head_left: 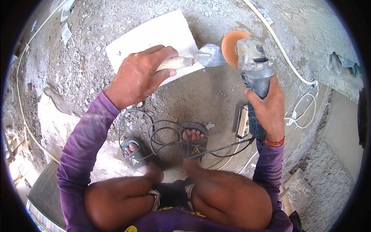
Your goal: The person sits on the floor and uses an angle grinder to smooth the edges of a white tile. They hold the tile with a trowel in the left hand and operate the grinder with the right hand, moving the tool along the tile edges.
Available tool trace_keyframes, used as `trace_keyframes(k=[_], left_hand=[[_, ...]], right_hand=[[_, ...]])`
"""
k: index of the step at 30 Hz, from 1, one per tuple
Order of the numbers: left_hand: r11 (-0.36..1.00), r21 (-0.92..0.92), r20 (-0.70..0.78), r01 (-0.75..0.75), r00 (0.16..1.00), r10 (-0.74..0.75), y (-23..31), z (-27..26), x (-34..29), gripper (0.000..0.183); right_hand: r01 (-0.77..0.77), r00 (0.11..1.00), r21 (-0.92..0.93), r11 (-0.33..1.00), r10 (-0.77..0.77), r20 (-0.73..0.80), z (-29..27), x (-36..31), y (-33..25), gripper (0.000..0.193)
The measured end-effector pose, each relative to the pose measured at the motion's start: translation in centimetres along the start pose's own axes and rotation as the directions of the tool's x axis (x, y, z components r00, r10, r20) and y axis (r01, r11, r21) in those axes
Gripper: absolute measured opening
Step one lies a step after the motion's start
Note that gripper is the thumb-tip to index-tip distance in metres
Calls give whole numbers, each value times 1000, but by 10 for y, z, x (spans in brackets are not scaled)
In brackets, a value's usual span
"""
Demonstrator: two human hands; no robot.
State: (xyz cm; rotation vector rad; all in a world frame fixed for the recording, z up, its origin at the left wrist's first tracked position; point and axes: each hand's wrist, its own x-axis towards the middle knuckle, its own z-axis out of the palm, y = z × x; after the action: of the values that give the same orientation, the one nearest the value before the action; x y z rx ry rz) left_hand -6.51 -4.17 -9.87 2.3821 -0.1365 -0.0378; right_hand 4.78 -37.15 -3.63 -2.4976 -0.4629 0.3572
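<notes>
My left hand (141, 73) is closed round the pale handle of a small trowel (212, 56), over a white slab (154, 33) on the ground. The trowel's grey metal blade points right, its tip at the edge of an orange disc (231, 48); whether they touch I cannot tell. That disc is fitted to an angle grinder (256, 73) with a worn grey head and a dark body. My right hand (268, 106) grips the grinder's body from the right side, thumb across it. The far side of the grip is hidden.
A dark cable (154, 131) loops over the ground and my sandals (193, 141). Beside the grinder lies a power strip (243, 123) with white wires. A pale hose or cable (276, 38) curves at the far right, near a rough wall. Dark bucket (48, 193) stands at lower left.
</notes>
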Motion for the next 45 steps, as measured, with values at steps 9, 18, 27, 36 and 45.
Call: trace_keyframes(k=[9,18,27,36,45], left_hand=[[980,192,-21,-52,998,57,6,3,0,39],[947,315,19,-66,998,63,14,0,3,39],[920,377,-20,-111,992,128,14,2,3,38],[913,388,-38,-125,988,151,12,1,3,36],[864,471,-24,-178,976,215,15,-1,5,36]], right_hand=[[-40,997,27,999,38,61,-3,0,-10,60],[-27,998,44,999,24,63,-5,-1,-12,57],[-8,997,25,1000,6,80,-5,-1,-18,57],[-14,998,33,999,12,68,-6,-2,-17,58],[-18,994,6,1000,17,106,-7,-2,-20,57]])
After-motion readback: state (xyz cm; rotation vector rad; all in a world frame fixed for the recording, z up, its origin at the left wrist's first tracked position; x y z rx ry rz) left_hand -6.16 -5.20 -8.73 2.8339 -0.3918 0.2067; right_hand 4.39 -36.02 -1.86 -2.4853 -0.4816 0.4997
